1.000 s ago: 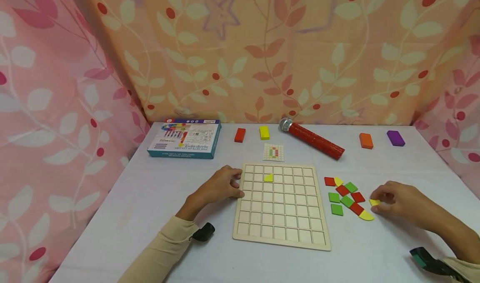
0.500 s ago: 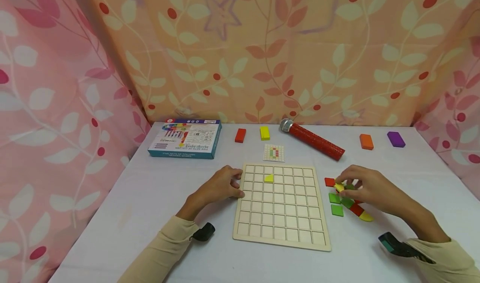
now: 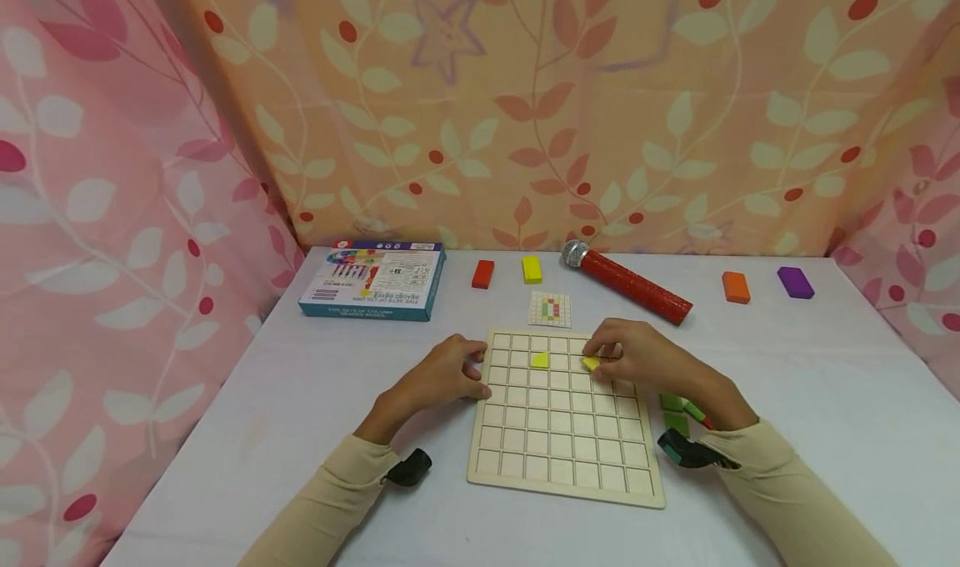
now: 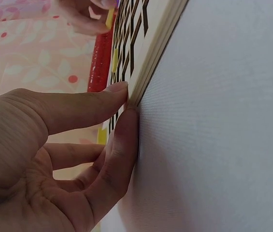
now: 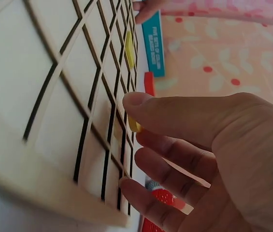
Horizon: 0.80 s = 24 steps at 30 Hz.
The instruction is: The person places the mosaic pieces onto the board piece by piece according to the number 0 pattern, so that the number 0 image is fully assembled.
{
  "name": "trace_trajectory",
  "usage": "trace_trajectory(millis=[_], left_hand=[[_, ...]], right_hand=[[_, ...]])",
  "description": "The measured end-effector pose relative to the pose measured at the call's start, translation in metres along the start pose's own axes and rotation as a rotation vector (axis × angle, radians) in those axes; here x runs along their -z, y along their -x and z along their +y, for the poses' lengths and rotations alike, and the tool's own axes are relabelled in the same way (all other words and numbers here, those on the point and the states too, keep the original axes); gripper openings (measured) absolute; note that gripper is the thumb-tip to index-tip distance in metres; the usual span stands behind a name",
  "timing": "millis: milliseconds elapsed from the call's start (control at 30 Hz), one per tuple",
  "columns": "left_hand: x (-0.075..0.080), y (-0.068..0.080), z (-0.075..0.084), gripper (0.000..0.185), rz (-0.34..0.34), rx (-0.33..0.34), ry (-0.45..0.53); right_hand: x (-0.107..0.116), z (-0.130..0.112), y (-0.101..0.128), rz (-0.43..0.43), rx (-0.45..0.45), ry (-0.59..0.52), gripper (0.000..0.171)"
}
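Observation:
My right hand (image 3: pixel 641 354) pinches a yellow tile (image 3: pixel 591 363) between thumb and fingers, over the upper right part of the wooden grid board (image 3: pixel 566 493). In the right wrist view the thumb covers most of that tile (image 5: pixel 134 124). A second yellow tile (image 3: pixel 540 360), with one rounded corner, lies in a square near the board's top. My left hand (image 3: pixel 442 375) grips the board's left edge; the left wrist view has thumb and forefinger meeting at the rim (image 4: pixel 158 53). Beyond the board's far edge lies a small pattern card (image 3: pixel 550 309) with coloured squares.
Green tiles (image 3: pixel 677 423) lie right of the board, others hidden under the right arm. Along the back are a boxed set (image 3: pixel 371 282), a red block (image 3: pixel 483 274), a yellow block (image 3: pixel 532 270), a red microphone (image 3: pixel 633 286), an orange block (image 3: pixel 736 288) and a purple block (image 3: pixel 795 283).
My right hand has carried the yellow tile leftward from beyond the loose tiles, across them and over the board. The left hand stays at the board's edge.

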<state>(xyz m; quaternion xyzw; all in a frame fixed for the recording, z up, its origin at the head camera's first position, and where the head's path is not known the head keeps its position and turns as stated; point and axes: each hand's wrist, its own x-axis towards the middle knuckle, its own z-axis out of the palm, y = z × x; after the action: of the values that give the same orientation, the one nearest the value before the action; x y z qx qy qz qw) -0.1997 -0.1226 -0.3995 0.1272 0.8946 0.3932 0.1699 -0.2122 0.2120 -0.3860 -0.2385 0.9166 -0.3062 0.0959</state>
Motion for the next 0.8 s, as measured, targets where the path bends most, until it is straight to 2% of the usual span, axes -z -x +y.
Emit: trace_trajectory(millis=[167,400,633,800], left_hand=[[0.001,0.001,0.002,0.075,-0.007,-0.014,-0.008],[0.001,0.002,0.002,0.075,-0.012,-0.023,-0.014],[0.001,0.001,0.002,0.075,0.000,-0.006,-0.008],[0.000,0.001,0.001,0.075,-0.005,-0.017,-0.015]], right_hand=[[-0.006,-0.003,-0.012,-0.028,-0.010,0.008,0.025],[-0.007,-0.006,-0.014,-0.039,-0.064,-0.018,0.037],[-0.009,-0.006,-0.014,-0.015,-0.039,-0.012,0.035],[-0.010,-0.006,-0.013,-0.017,-0.025,-0.024,0.033]])
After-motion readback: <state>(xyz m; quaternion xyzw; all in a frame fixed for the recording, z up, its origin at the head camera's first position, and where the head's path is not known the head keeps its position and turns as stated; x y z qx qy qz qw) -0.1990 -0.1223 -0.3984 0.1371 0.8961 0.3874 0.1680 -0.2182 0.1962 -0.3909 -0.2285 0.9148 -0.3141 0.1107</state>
